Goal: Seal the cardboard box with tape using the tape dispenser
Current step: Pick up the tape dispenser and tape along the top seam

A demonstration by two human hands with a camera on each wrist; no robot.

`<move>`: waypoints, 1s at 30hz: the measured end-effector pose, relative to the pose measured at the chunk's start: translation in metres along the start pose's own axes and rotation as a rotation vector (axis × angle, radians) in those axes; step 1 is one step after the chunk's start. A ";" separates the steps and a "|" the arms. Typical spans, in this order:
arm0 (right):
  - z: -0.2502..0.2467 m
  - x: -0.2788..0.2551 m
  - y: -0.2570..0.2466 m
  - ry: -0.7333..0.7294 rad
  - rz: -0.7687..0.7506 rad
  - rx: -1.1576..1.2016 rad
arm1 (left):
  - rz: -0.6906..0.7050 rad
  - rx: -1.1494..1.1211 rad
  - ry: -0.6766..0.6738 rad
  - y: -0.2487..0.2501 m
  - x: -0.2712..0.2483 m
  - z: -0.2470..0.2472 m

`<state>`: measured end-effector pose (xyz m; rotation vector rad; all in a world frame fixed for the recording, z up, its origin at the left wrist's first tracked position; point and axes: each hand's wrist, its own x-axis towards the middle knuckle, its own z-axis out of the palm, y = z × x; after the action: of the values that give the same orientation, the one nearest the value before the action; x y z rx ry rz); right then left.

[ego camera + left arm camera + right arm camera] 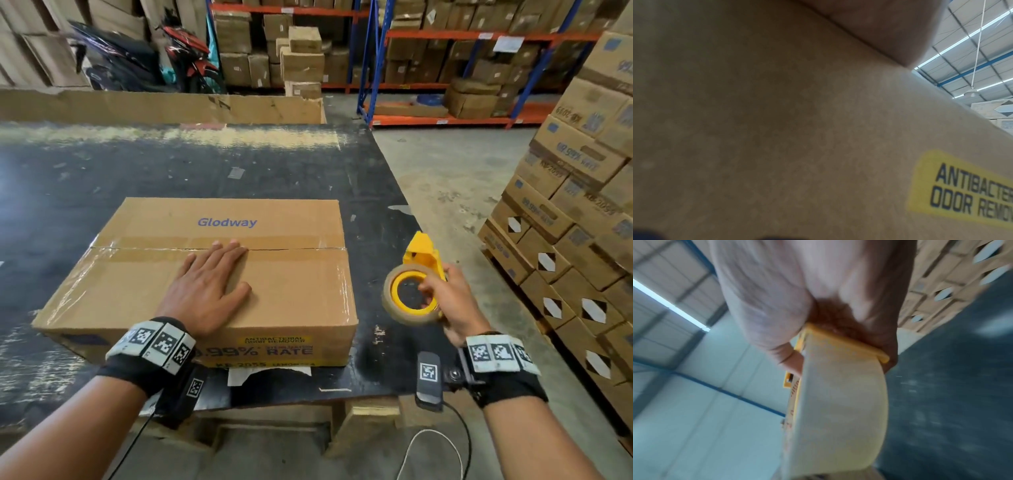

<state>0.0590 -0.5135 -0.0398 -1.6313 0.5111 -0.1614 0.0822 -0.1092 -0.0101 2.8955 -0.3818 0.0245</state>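
A brown cardboard box (291,294) printed "Glodway" lies on the black table (171,171), flaps closed, with clear tape shining along its centre seam (137,248). My left hand (209,284) lies flat on the box top, fingers straight, fingertips at the seam. In the left wrist view the box's front wall (777,129) with its yellow label (962,194) fills the picture. My right hand (445,298) grips a yellow tape dispenser (423,255) with its tape roll (394,308), held above the table to the right of the box. The right wrist view shows the tape roll (842,410) under my palm.
Stacked printed cartons (575,212) stand on the floor at the right. A long open cardboard tray (154,106) sits behind the table. Shelving with boxes (462,58) and parked motorbikes (154,54) fill the background. A cable (445,442) hangs below my right wrist.
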 end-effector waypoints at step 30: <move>0.187 0.000 -0.176 -0.680 -0.627 -1.002 | -0.120 -0.049 0.024 -0.179 -0.046 -0.044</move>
<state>0.1738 -0.3362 0.1063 -2.6173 -0.5676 0.2368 0.0842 0.0809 -0.0079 2.8613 -0.2006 0.0304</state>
